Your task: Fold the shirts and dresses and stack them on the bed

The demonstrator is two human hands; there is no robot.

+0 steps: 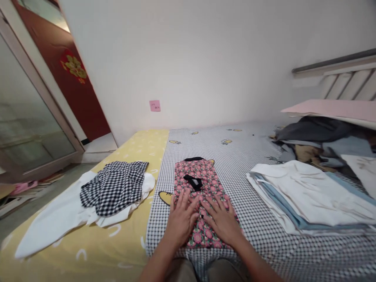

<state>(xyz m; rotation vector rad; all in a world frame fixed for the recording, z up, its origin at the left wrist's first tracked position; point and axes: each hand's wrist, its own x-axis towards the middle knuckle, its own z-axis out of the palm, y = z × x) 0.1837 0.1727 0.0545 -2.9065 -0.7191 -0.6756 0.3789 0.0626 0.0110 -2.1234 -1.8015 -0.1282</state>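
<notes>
In front of me lies a pink floral garment (pixel 196 237), folded into a long rectangle on the checked bedsheet (pixel 249 188). Black trim shows at its far edge, and a black collar-like piece (pixel 194 182) rests on its middle. My left hand (pixel 182 217) is flat on the left part of the cloth, fingers spread. Beside it, my right hand (pixel 221 217) presses flat on the right part, also with fingers apart. The two hands nearly meet at the thumbs. Neither holds anything.
To the left, a black-and-white checked garment (pixel 117 188) lies on a white one (pixel 55 223) over the yellow sheet (pixel 147 145). At right is a stack of folded white and blue clothes (pixel 308 192). Behind it, dark clothes (pixel 314 131) are heaped under a pink flat item (pixel 337 106).
</notes>
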